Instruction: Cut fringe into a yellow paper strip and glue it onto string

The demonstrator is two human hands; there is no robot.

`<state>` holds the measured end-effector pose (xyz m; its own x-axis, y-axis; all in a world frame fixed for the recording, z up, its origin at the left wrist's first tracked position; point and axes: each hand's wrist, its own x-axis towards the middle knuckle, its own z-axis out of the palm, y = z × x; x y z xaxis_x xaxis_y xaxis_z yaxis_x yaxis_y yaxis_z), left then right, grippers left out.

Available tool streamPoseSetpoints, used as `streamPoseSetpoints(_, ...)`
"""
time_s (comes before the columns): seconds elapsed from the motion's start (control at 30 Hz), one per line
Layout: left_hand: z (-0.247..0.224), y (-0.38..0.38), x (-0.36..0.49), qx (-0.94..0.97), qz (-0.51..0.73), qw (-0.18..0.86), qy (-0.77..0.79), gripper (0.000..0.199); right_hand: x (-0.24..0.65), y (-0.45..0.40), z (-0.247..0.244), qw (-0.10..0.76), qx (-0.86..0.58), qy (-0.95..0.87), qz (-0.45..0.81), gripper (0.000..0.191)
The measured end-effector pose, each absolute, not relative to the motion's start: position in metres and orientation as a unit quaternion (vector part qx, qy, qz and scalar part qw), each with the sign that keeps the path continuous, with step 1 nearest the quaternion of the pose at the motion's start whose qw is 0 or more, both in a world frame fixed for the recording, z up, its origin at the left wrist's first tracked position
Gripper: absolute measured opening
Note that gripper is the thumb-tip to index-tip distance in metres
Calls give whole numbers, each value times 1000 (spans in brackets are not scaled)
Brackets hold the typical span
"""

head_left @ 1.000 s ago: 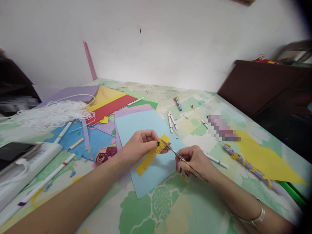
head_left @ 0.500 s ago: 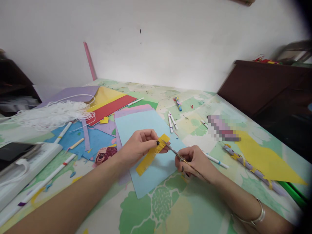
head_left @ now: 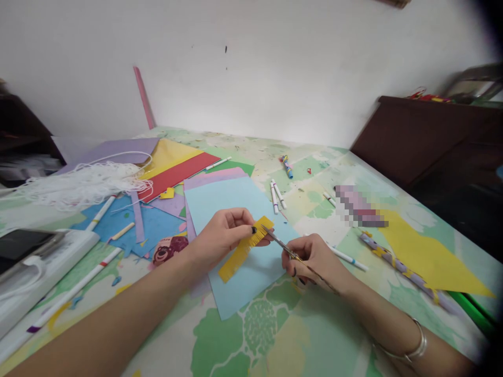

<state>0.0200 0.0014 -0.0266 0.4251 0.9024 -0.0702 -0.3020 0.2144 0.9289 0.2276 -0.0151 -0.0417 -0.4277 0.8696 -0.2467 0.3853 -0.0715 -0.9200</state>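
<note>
Between the thumb and fingers of my left hand (head_left: 231, 230) is a strip of yellow paper (head_left: 234, 263), fringed with small cuts along its right edge. My right hand (head_left: 308, 259) is closed round the handles of small scissors (head_left: 283, 246). Their tips lie at the upper part of the strip, near my left thumb. A light blue sheet of paper (head_left: 223, 196) lies under both hands, on top of purple and pink sheets.
White string (head_left: 90, 183) is heaped at the left, near coloured sheets and a white power strip (head_left: 74, 246). Several markers (head_left: 274, 196) lie about. On the right are a yellow sheet (head_left: 432, 256) and a decorated purple paper roll (head_left: 401, 267). A wall stands behind the table.
Hardly anything differs. Both hands keep their places on the strip and the scissors, and the scissor tips stay at the strip's upper part. The view shifts very slightly.
</note>
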Motion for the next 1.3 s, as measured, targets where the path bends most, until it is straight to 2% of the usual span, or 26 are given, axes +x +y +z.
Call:
streamPoseSetpoints(0.53, -26, 1, 20, 454, 426, 712, 324, 12, 228, -15, -42, 225, -476, -644, 554, 16)
streamPoseSetpoints(1.3, -27, 0, 21, 464, 425, 701, 335, 15, 227, -13, -42, 216, -494, -647, 539, 11)
